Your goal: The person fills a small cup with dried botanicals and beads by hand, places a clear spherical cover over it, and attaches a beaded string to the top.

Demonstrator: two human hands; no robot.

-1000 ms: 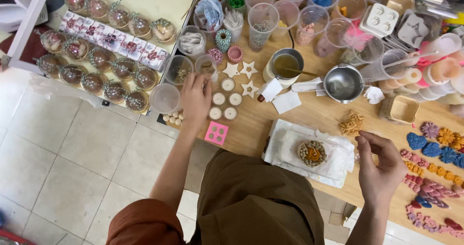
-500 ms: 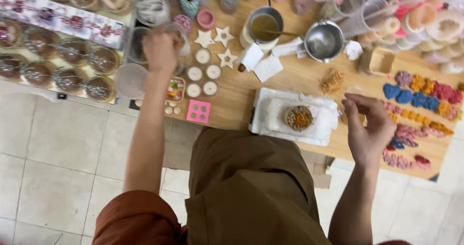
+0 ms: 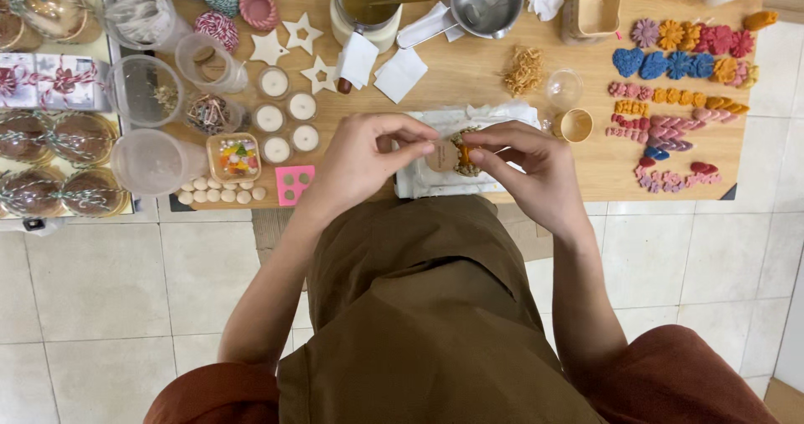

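**craftlurker:** What's going on in the hands here?

**waxnerd:** Both are meeting over the near edge of the worktop (image 3: 469, 77). The left hand (image 3: 364, 160) is pinching a small round tan disc (image 3: 441, 155) between thumb and fingertips, and the right hand (image 3: 528, 169) is closing thumb and forefinger on the same disc from the other side. So both grips are pressed together on it, not spread.

**craftlurker:** And under it?

**waxnerd:** The disc is hovering just above a little round piece with dried orange bits (image 3: 463, 158), which is sitting on a white cloth (image 3: 419, 185). Can't tell if they're touching.

**craftlurker:** Which step, you reckon?

**waxnerd:** Looks like fitting or labelling, my guess. Next move is calling for steady fingers and lining the disc up square.

**craftlurker:** Rest of it?

**waxnerd:** Left: small white candles (image 3: 274, 118) and white stars (image 3: 301, 32). Far: a steel pot (image 3: 486, 1). Right: rows of coloured wax flowers (image 3: 678, 56).
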